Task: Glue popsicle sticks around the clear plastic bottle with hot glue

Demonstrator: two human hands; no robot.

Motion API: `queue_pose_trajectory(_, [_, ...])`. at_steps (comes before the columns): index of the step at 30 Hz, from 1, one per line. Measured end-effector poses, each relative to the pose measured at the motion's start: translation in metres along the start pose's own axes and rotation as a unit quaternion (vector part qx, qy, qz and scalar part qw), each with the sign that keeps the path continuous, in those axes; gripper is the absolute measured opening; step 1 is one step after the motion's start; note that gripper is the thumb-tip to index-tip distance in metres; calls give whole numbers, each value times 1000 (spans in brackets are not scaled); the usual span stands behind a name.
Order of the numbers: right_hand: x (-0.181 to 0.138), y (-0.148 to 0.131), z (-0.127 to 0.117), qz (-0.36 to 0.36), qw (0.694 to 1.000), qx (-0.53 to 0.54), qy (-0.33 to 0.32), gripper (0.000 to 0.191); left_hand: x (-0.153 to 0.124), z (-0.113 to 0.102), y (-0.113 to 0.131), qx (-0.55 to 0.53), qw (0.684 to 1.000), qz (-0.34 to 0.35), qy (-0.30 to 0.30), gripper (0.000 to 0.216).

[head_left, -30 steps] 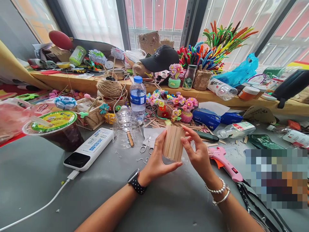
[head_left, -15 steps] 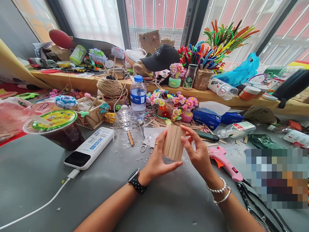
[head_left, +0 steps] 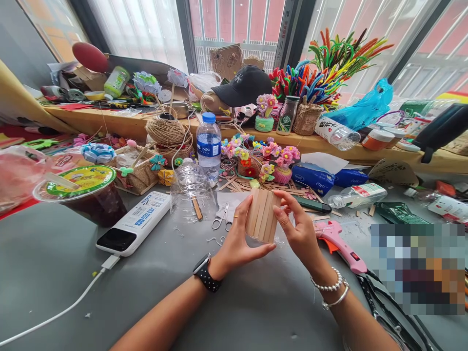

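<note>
Both hands hold up a small holder covered in wooden craft sticks [head_left: 261,217], slightly tilted above the grey table. My left hand [head_left: 239,243] grips it from the left, thumb under its lower edge and fingers along its side. My right hand [head_left: 298,226] pinches its upper right edge with thumb and fingers. Clear plastic shows at the lower rim of the holder. Just behind lie small scissors [head_left: 221,219] and a white paper sheet [head_left: 230,199]. A pink glue gun [head_left: 343,248] rests right of my right hand.
A cut plastic bottle [head_left: 192,192] and a water bottle [head_left: 209,148] stand behind my left hand. On the left are a power bank [head_left: 135,224] with a white cable and a drink cup [head_left: 86,190]. Loose craft sticks [head_left: 237,185], pipe-cleaner flowers [head_left: 281,156] and blue tissue packs [head_left: 312,178] lie farther back.
</note>
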State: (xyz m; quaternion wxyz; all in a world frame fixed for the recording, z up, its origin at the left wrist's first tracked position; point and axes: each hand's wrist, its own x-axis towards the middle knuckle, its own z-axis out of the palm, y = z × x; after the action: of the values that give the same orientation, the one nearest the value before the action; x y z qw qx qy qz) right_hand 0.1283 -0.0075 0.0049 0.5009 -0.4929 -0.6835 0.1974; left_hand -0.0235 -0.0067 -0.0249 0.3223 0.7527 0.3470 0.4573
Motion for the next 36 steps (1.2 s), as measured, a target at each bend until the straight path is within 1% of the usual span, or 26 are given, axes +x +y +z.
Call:
queue_pose_trajectory(13, [-1,3,2,2,1000,7,5,32,1,0,-2,14,1000,1,2,93])
queue_pose_trajectory(21, [-1,2,1,5,1000,12,10,45,1,0,0,15,1000,6,0,91])
queue_pose_trajectory(29, [-1,4,1,9,1000,14,6,36,1,0,-1,13,1000,7,0,92])
queue_pose_trajectory(36, [0,2,0,13,1000,21,-2,34,1,0,-1,17,1000,5,1,92])
